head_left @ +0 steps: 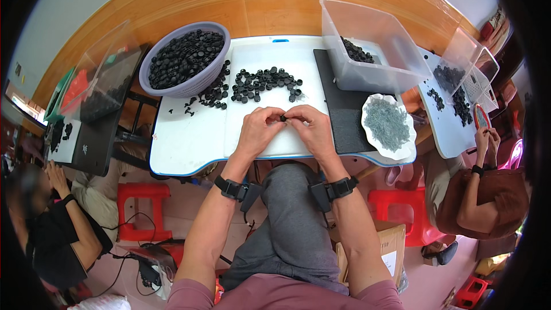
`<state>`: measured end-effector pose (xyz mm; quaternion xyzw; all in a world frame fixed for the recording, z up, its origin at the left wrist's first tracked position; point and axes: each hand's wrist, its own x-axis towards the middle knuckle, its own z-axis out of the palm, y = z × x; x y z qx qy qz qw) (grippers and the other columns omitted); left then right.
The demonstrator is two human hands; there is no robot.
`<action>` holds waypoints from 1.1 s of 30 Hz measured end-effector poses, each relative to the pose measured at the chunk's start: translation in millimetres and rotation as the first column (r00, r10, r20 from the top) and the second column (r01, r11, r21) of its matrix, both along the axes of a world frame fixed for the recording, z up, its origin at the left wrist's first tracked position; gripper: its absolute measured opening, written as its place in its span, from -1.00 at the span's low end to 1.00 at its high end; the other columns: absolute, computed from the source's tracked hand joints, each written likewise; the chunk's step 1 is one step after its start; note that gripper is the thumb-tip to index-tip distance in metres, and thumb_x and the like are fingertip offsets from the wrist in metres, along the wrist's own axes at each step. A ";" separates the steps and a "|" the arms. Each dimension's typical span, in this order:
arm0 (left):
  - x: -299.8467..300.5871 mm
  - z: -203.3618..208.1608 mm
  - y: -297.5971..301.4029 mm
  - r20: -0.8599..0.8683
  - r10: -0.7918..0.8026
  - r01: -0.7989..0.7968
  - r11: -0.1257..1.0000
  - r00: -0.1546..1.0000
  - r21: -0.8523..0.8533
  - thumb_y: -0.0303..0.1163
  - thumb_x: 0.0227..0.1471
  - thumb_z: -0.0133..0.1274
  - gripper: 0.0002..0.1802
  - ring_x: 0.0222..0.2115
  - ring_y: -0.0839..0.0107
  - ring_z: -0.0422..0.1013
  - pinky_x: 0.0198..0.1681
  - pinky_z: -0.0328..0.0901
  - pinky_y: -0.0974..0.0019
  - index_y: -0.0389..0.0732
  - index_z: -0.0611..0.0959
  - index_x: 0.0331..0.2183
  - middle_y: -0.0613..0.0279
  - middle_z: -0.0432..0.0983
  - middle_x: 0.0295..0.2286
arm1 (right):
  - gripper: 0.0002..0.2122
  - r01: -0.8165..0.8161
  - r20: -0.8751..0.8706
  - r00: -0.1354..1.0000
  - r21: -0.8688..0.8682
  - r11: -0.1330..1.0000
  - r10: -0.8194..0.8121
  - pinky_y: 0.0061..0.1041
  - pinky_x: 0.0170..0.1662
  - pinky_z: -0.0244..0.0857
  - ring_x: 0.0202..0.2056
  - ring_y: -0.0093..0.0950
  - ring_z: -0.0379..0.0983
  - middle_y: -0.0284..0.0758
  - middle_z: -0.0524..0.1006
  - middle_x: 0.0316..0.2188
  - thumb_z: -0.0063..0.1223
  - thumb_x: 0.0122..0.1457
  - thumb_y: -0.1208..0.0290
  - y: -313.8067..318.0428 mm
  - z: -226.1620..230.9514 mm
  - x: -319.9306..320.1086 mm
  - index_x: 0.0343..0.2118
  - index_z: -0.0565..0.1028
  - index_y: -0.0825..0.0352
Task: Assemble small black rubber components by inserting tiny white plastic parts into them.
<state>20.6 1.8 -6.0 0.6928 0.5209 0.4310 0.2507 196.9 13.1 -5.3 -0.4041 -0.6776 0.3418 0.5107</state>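
My left hand [259, 128] and my right hand [310, 126] meet over the near part of the white table [189, 143]. Between their fingertips they pinch one small black cap [283, 118]. Just beyond my hands lies a loose cluster of black caps [261, 83]. A lavender basket [215, 77] heaped with black caps [186, 60] stands at the far left of the table, and more caps have spilled beside it. To my right a white scalloped dish [367, 129] holds many small clear greyish pieces [387, 126], too small to make out.
A clear plastic bin [373, 77] with black caps inside stands at the back right, partly on a dark mat [344, 120]. Co-workers sit at a dark table [97, 143] on the left and a white table [450, 138] on the right. Red stools [143, 212] stand below.
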 end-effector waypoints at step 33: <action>1.6 5.1 -0.8 0.149 -0.045 0.070 0.984 0.988 -0.164 -0.49 0.09 0.24 -0.76 -0.42 0.58 0.51 -0.30 0.39 0.47 -0.32 0.67 -0.17 0.23 0.68 -0.41 | -0.90 -0.013 -0.142 0.990 -0.207 0.978 -0.017 -0.64 -0.27 0.44 -0.37 -0.62 0.58 -0.31 0.67 -0.40 0.24 0.11 0.64 4.9 -8.4 4.2 -0.30 0.66 0.45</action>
